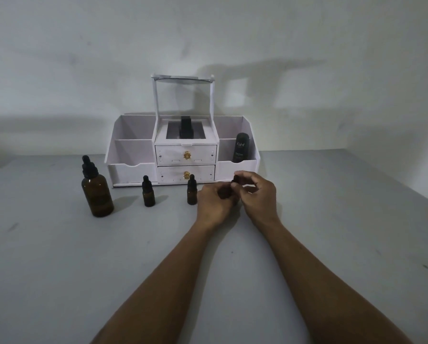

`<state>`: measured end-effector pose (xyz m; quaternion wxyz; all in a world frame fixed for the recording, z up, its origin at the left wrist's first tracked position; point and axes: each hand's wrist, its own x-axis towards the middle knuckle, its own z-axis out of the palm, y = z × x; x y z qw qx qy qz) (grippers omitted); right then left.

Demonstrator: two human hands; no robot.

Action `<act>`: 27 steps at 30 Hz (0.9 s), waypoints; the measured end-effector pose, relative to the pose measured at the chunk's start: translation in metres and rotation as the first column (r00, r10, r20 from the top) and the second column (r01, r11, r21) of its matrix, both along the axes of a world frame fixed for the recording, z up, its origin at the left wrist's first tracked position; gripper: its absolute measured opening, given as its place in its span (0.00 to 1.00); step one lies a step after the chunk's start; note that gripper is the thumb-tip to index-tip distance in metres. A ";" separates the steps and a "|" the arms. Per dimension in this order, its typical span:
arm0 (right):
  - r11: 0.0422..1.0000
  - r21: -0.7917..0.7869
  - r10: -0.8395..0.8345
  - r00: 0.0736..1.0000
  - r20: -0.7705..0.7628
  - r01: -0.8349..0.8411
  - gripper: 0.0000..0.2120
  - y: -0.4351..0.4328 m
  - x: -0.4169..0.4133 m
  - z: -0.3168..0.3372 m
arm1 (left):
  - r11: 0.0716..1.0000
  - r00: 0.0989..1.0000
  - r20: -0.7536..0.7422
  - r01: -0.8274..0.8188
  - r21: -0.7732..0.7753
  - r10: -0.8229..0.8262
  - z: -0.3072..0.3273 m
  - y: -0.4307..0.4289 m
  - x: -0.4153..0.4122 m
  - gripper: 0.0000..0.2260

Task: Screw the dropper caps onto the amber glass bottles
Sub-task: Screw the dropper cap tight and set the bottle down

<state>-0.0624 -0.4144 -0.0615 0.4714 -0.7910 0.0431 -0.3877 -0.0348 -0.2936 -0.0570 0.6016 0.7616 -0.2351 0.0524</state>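
Note:
My left hand (214, 203) wraps around a small amber bottle (224, 193), most of which is hidden by the fingers. The thumb and fingertips of my right hand (256, 194) pinch the black dropper cap (235, 180) that sits on top of that bottle. To the left stand two small amber bottles (148, 193) (192, 191), each with a black dropper cap on. Further left stands a large amber bottle (97, 192), also with a dropper cap on it.
A white cosmetic organiser (183, 155) with two drawers stands at the back against the wall. A black tube (241, 147) stands in its right compartment and a dark bottle (185, 127) in its middle one. The grey table (332, 232) extends to the right and front.

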 end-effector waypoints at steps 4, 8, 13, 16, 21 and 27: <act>0.998 0.054 -0.015 0.999 0.041 0.012 0.14 0.001 0.000 0.001 | 1.000 1.000 -0.008 0.012 -0.020 -0.012 -0.001 0.000 -0.002 0.09; 1.000 0.014 0.009 1.000 -0.005 -0.009 0.14 0.000 0.001 0.000 | 0.999 0.999 -0.023 0.030 -0.023 -0.030 -0.002 -0.001 -0.003 0.12; 1.000 0.029 0.000 1.000 0.024 0.000 0.12 0.000 0.000 0.000 | 1.000 1.000 -0.004 -0.004 0.004 0.004 -0.001 -0.001 0.001 0.10; 0.999 0.040 0.000 1.000 0.030 -0.002 0.15 0.002 0.001 0.001 | 1.000 1.000 0.000 0.015 -0.019 -0.015 0.000 -0.001 -0.002 0.11; 1.000 -0.015 0.008 1.000 -0.013 -0.008 0.13 -0.001 0.000 0.002 | 1.000 0.999 -0.024 0.021 -0.012 -0.021 0.001 -0.001 0.000 0.12; 1.000 -0.008 -0.010 1.000 0.007 0.010 0.12 0.001 -0.002 0.002 | 1.000 1.000 -0.017 -0.017 -0.013 0.017 0.001 -0.003 -0.001 0.10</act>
